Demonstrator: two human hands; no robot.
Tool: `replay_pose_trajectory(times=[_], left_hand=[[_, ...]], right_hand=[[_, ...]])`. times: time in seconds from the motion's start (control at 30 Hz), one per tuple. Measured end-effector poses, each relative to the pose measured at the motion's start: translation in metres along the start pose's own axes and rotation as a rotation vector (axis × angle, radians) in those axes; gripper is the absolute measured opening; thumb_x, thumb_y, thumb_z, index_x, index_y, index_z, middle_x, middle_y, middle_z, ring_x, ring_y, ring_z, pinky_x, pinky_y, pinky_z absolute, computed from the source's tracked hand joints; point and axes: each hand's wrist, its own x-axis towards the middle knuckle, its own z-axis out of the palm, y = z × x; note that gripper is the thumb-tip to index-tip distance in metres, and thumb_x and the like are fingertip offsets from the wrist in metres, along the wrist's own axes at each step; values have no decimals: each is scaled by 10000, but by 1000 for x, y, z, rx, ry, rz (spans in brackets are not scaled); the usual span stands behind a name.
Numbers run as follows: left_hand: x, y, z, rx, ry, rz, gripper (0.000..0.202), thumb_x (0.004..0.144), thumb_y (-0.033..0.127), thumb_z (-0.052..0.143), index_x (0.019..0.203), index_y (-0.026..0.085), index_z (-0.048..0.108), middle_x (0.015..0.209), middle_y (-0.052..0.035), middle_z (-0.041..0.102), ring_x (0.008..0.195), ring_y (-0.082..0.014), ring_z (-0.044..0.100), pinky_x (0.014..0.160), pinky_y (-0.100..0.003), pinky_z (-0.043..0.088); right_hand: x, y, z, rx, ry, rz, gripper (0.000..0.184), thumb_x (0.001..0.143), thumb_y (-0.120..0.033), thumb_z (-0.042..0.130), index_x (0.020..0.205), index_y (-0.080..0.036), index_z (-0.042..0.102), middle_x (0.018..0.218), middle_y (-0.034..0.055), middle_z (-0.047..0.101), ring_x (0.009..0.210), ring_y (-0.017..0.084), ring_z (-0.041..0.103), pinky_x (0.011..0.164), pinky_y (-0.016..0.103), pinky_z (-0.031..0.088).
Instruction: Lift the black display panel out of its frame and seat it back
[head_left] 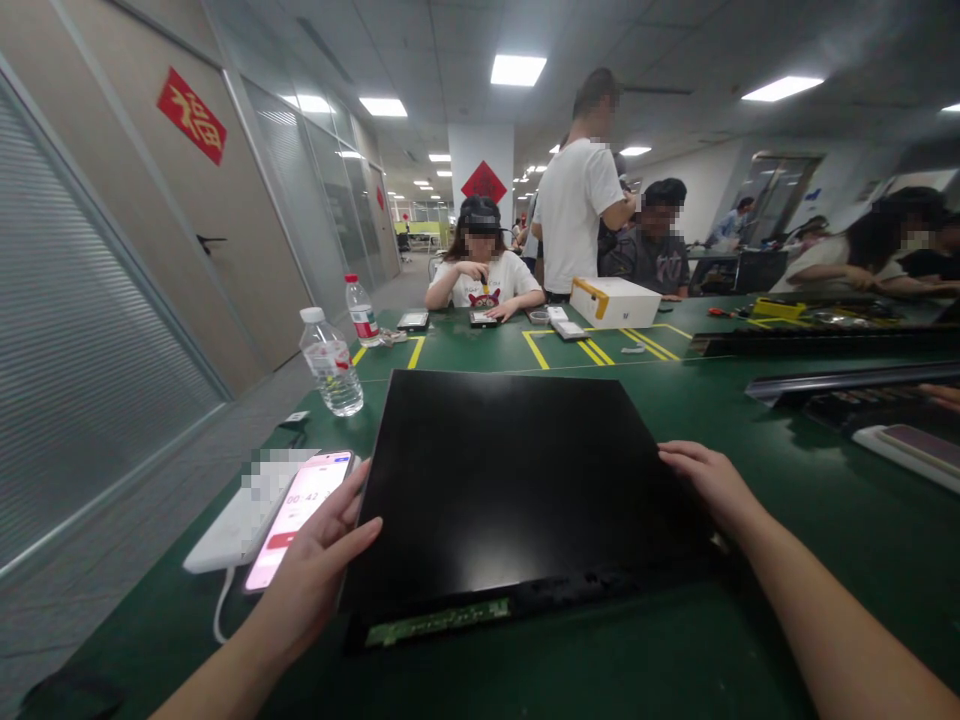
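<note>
Between my two hands is a flat black display panel (510, 480), with a green circuit strip (439, 622) along its near edge. My left hand (322, 550) grips the panel's left edge, thumb on the front face and fingers behind. At the right edge, my right hand (705, 485) pinches the panel, its fingertips at the upper part of that side. The panel is tilted, its near edge toward me. Just left of my left hand lies a lit phone (300, 515) showing a timer, propped against a white box-like device (244, 515) with a white cable.
Two water bottles (331, 365) stand at the back left of the green table (810, 600). A white box (615, 302) sits across the table, near a seated person (484, 265) handling a small device. Long dark bars (847, 378) and another phone (919, 450) lie at right.
</note>
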Motion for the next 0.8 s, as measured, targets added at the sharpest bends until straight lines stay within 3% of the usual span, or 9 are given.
replay_pose_trajectory(times=[0.17, 0.27, 0.43, 0.53, 0.67, 0.8], left_hand=[[-1, 4, 2, -51, 48, -8, 1021, 635, 298, 897, 1552, 289, 448, 1406, -73, 669, 1268, -374, 628, 1047, -397, 541], [-2, 4, 4, -52, 13, -10, 972, 659, 322, 878, 1540, 264, 473, 1378, -84, 689, 1252, -381, 639, 1047, -398, 539], [-2, 3, 1, 8, 1, -34, 894, 671, 385, 860, 1495, 238, 544, 1335, -100, 715, 1240, -405, 644, 1007, -420, 553], [2, 1, -3, 68, 36, -28, 791, 686, 445, 840, 1420, 234, 630, 1321, -102, 723, 1274, -422, 613, 1012, -447, 542], [7, -10, -4, 235, 59, 22, 615, 781, 519, 765, 1318, 223, 706, 1392, -114, 676, 1392, -389, 512, 1162, -472, 391], [3, -27, -3, 418, -31, 196, 553, 852, 523, 707, 1342, 268, 683, 1431, -82, 650, 1484, -323, 396, 1256, -432, 156]], right_hand=[[-11, -23, -9, 355, -97, 77, 411, 660, -399, 692, 1025, -218, 751, 1004, 96, 781, 1003, 303, 726, 881, 403, 568], [-23, -38, -13, 419, -91, 48, 432, 748, -482, 615, 1085, -243, 742, 1070, 89, 775, 1035, 299, 720, 897, 391, 567], [-35, -41, -13, 348, -253, 241, 559, 847, -607, 421, 874, -183, 784, 823, 152, 759, 956, 334, 734, 851, 420, 562], [-30, -37, -14, 373, -293, 285, 488, 811, -563, 473, 757, -181, 773, 756, 160, 745, 925, 350, 737, 847, 437, 552], [-23, -35, -23, 362, -250, 254, 487, 798, -545, 466, 724, -171, 767, 743, 195, 737, 898, 375, 737, 835, 464, 548], [-24, -32, -37, 150, -115, 48, 615, 863, -546, 304, 925, -170, 788, 794, 187, 743, 899, 359, 742, 847, 478, 553]])
